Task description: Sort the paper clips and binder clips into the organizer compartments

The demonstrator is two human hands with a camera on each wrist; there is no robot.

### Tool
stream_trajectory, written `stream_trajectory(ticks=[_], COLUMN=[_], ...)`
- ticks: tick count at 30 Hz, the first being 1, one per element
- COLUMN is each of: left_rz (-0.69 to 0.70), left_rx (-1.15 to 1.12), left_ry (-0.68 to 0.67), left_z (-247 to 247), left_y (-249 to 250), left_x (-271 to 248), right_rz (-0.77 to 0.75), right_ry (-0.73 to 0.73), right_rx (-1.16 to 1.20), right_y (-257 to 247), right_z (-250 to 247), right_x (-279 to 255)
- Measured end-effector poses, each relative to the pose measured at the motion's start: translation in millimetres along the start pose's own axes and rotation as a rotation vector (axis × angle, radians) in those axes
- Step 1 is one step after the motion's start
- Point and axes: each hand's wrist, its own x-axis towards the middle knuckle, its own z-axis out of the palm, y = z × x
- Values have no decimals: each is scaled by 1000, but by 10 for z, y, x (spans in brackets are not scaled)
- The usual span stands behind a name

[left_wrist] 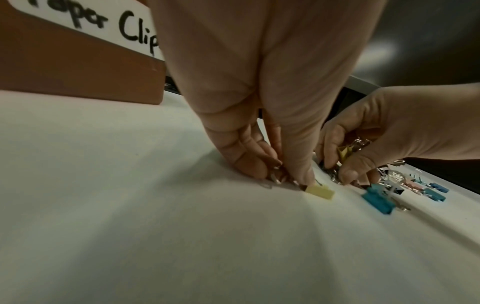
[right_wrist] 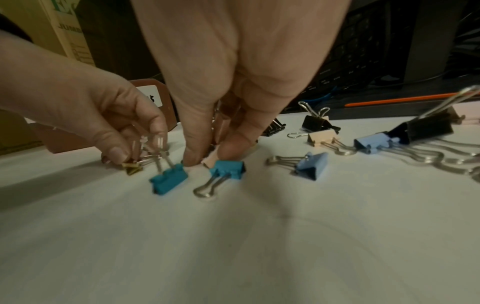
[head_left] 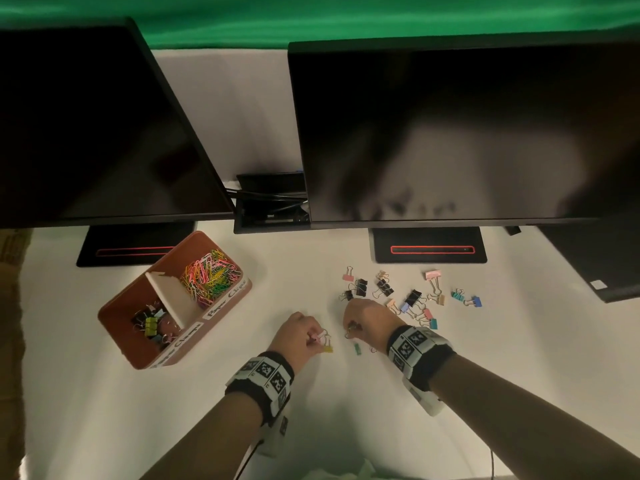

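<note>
A brown organizer (head_left: 221, 308) stands at the left; its far compartment holds coloured paper clips (head_left: 211, 271) and its near one binder clips (head_left: 150, 323). Loose binder clips (head_left: 412, 299) in black, pink, blue and teal lie scattered on the white table. My left hand (head_left: 317, 337) (left_wrist: 285, 179) pinches the wire handles of small clips, among them a yellow clip (left_wrist: 320, 192) that touches the table. Just to its right, my right hand (head_left: 351, 329) (right_wrist: 207, 158) holds clips in its curled fingers and pinches a pale pink clip (right_wrist: 209, 161) on the table. Two teal clips (right_wrist: 228, 169) lie between the hands.
Two dark monitors (head_left: 450, 133) hang over the back of the table on black stands (head_left: 427, 249). A dark device (head_left: 602, 271) lies at the far right. The organizer's labelled front wall (left_wrist: 78, 61) stands close to the left of my left hand.
</note>
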Motion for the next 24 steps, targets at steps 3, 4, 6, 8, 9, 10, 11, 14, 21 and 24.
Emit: stream_trajectory(ticks=[3, 4, 6, 8, 9, 10, 11, 14, 21, 24], left_rz=[-21, -30, -41, -45, -40, -30, -22, -28, -43, -117], left_rx=[25, 30, 40, 55, 58, 63, 68, 46, -201, -290], left_ry=[-11, -18, -29, -29, -25, -22, -19, -36, 240, 467], left_z=[-5, -8, -9, -6, -1, 4, 8, -11, -621, -1094], left_y=[-8, -6, -14, -22, -26, -28, -27, -20, -35, -201], left_x=[30, 39, 60, 60, 55, 46, 33, -16, -379, -672], right_rz=[34, 51, 76, 89, 96, 100, 102, 103, -10, -159], right_ry=[-33, -46, -62, -73, -81, -88, -93, -90, 9, 86], right_rx=[10, 21, 28, 15, 5, -5, -11, -11, 25, 127], right_y=[-17, -23, -33, -38, -41, -46, -48, -57, -416, -959], right_z=[-12, -12, -10, -15, -21, -29, -34, -51, -239, -287], right_x=[56, 72, 101, 127, 135, 140, 146, 149, 219, 407])
